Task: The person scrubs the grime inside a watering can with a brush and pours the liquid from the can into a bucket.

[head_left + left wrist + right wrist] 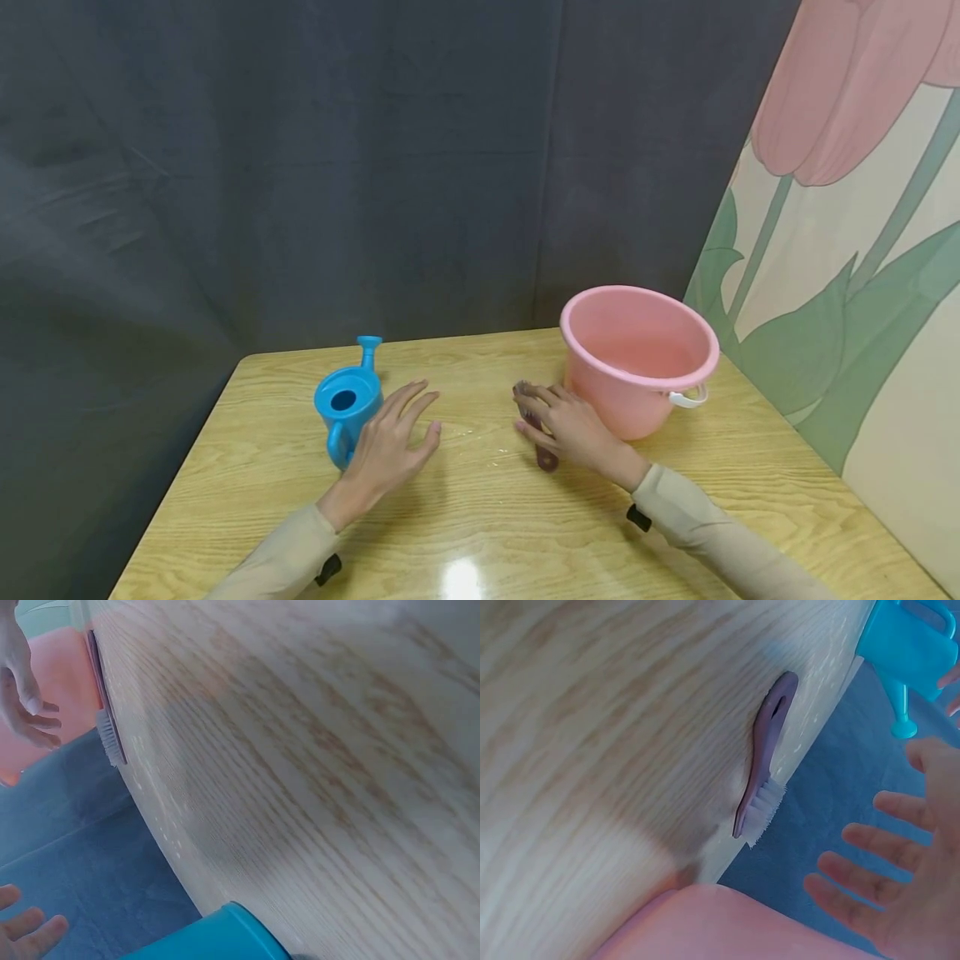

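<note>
A scrubbing brush with a purple handle and white bristles lies on the table; in the right wrist view the whole brush shows. Above it hovers my right hand, fingers spread and apart from the brush, hiding its middle in the head view. To the left, a blue watering can stands upright, its spout pointing to the back. My left hand is raised just right of the can, with its fingers extended and nothing in them. Whether it touches the can, I cannot tell.
A pink bucket with a white handle stands right behind my right hand. Small water drops dot the wooden table between the hands. A dark curtain hangs behind, and a wall with painted tulips borders the right side.
</note>
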`<state>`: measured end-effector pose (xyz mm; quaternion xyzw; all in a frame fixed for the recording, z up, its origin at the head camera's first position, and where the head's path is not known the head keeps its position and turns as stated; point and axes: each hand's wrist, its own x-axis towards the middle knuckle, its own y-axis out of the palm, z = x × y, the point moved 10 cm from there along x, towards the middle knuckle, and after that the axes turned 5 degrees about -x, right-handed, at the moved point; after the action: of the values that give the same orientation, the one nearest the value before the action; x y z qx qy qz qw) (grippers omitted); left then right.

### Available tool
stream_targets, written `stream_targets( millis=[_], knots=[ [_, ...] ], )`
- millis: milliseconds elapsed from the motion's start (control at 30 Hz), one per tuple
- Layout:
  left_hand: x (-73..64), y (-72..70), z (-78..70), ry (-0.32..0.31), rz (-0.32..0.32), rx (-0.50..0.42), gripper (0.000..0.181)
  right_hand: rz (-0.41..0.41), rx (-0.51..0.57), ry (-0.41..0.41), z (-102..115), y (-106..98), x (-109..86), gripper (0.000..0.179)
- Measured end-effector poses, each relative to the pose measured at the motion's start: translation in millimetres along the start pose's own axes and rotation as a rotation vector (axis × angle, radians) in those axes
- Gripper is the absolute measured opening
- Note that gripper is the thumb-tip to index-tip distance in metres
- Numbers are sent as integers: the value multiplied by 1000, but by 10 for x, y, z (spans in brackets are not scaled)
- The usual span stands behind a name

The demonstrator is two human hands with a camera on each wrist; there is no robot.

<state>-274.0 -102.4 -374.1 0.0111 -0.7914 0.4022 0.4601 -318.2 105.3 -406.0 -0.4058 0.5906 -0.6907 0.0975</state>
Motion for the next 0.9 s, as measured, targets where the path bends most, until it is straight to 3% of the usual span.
stream_targets(
  millis=[433,700,900],
  knots=[
    [-13,-84,-2,-12,-9,-36,40,-22,-40,-2,-3,-1,-24,38],
    [-32,-111,16,-22,-23,-42,38,26,40,21,8,39,-38,35],
    [-56,-130,30,-28,-34,-36,36,34,41,26,-1,61,-47,36]
  ],
)
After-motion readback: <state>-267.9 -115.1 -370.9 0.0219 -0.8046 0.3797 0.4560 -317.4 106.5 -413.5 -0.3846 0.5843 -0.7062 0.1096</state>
